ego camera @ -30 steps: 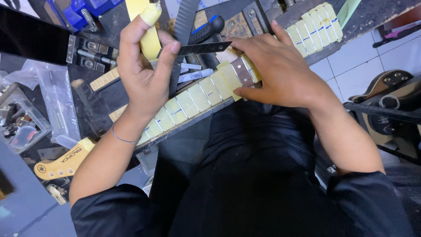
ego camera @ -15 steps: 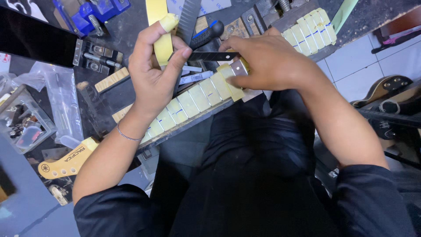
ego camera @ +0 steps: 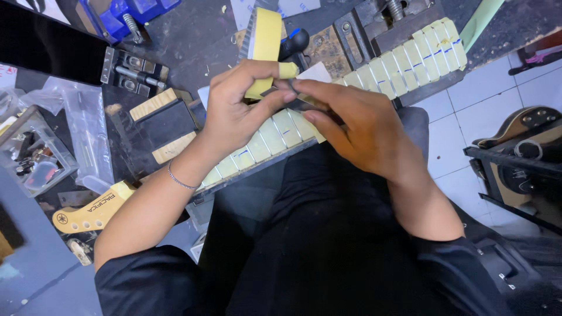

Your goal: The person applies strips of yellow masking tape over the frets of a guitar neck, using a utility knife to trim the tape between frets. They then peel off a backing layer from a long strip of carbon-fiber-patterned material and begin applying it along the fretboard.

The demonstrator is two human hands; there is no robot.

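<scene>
I saw the roll of yellow tape (ego camera: pixel 264 44) standing above the taped guitar neck (ego camera: pixel 275 137), which ran slantwise across the dark workbench (ego camera: pixel 193 41). My left hand (ego camera: pixel 234 111) pinched the tape's loose end between thumb and fingers, and my right hand (ego camera: pixel 363 129) pressed its fingertips together against the same spot. A blue clamp (ego camera: pixel 126 14) lay well apart, upper left, and a pale headstock (ego camera: pixel 93 210) sat lower left.

Matt paper tape (ego camera: pixel 264 44) covers the pale wooden guitar neck (ego camera: pixel 275 137).
</scene>
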